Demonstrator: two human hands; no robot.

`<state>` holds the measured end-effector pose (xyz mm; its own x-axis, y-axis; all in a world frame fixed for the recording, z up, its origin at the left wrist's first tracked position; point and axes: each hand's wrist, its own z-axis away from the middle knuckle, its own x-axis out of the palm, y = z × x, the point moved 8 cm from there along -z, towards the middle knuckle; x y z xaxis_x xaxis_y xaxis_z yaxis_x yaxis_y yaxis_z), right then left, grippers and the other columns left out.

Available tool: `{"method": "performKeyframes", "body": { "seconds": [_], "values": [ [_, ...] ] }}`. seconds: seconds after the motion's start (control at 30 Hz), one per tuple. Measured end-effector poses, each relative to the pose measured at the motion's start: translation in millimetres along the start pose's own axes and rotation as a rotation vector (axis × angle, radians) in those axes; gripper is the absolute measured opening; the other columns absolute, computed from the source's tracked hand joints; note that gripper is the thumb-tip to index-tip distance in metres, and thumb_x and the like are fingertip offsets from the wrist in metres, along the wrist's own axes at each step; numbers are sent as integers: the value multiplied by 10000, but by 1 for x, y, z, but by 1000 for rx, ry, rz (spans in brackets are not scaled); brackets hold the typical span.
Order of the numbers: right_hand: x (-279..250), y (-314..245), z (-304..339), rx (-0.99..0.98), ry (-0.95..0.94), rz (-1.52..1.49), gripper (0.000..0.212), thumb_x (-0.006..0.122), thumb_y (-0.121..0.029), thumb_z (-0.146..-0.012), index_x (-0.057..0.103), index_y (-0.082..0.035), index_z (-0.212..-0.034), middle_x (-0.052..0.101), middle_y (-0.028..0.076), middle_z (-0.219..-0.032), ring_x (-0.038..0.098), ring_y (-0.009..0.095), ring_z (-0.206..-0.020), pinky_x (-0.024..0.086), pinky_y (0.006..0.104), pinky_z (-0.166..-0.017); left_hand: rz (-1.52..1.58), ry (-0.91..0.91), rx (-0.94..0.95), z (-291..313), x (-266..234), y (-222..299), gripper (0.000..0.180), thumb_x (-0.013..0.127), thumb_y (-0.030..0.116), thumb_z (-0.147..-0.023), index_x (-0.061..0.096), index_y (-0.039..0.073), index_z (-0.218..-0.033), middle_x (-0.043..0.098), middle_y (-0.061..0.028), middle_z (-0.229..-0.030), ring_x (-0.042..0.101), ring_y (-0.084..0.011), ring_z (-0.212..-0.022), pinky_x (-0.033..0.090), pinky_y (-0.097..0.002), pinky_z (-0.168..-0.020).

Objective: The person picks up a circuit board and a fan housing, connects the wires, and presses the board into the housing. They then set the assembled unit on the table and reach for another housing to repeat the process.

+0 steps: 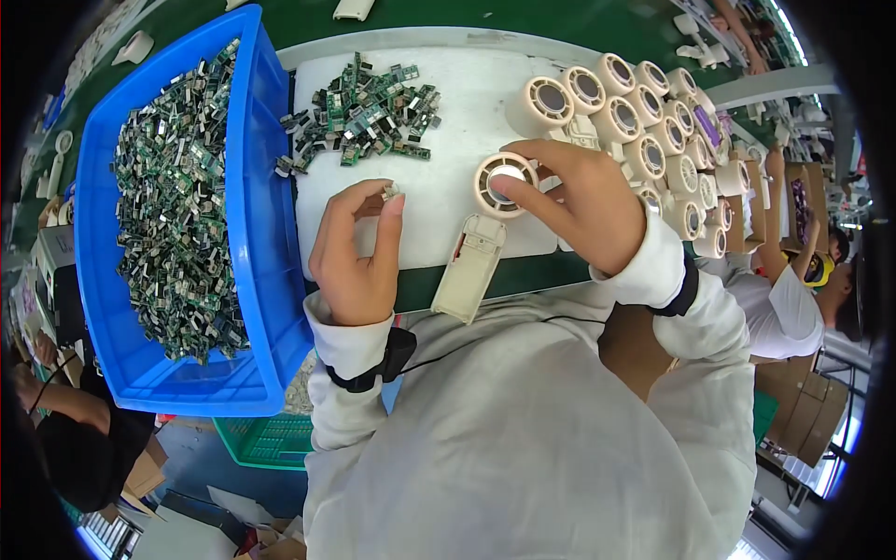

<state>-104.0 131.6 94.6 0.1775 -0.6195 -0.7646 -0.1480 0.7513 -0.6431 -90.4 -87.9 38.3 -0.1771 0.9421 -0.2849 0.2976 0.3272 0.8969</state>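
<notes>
My right hand [597, 203] grips a cream handheld-fan housing [473, 266] by its round, slotted head, thumb on the pale centre. The housing's open-backed handle points toward me, with a bit of red inside. My left hand [357, 250] is closed in a pinch, left of the housing and apart from it. Between its thumb and fingertips sits a small circuit board [390, 192], mostly covered by the fingers. Beyond that hand, a loose pile of small green circuit boards [359, 112] lies on the white work mat [457, 103].
At left stands a deep blue bin [266, 187] full of similar boards. Several cream fan housings [644, 159] crowd the right of the mat. A green crate [266, 441] is below the bin. Other people [784, 303] work at the right and lower left.
</notes>
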Motion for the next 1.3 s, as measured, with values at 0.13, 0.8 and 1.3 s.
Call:
{"method": "performKeyframes", "body": {
  "seconds": [0.13,0.8,1.3],
  "values": [
    [-10,-14,11,-143,146,186,348,734,-217,-917,669,-1,-1182,686,180,-1007,705,305,-756,571,362,-658,37,26,50,3,3,2,216,747,0,-881,674,12,-1084,710,-131,-992,691,-203,-826,538,-300,-751],
    [55,-23,36,-231,-53,270,348,715,-196,-882,692,-162,-1228,636,36,-701,648,237,-588,521,344,-527,225,-485,61,42,22,23,226,860,63,-750,726,32,-930,707,-110,-865,676,-213,-722,533,-312,-644],
    [56,-29,41,-532,-16,296,304,737,-170,-833,729,-108,-1130,644,6,-741,660,184,-619,512,305,-526,197,-533,47,44,26,22,236,870,102,-742,734,32,-921,711,-116,-852,694,-235,-722,542,-322,-652]
  ]
}}
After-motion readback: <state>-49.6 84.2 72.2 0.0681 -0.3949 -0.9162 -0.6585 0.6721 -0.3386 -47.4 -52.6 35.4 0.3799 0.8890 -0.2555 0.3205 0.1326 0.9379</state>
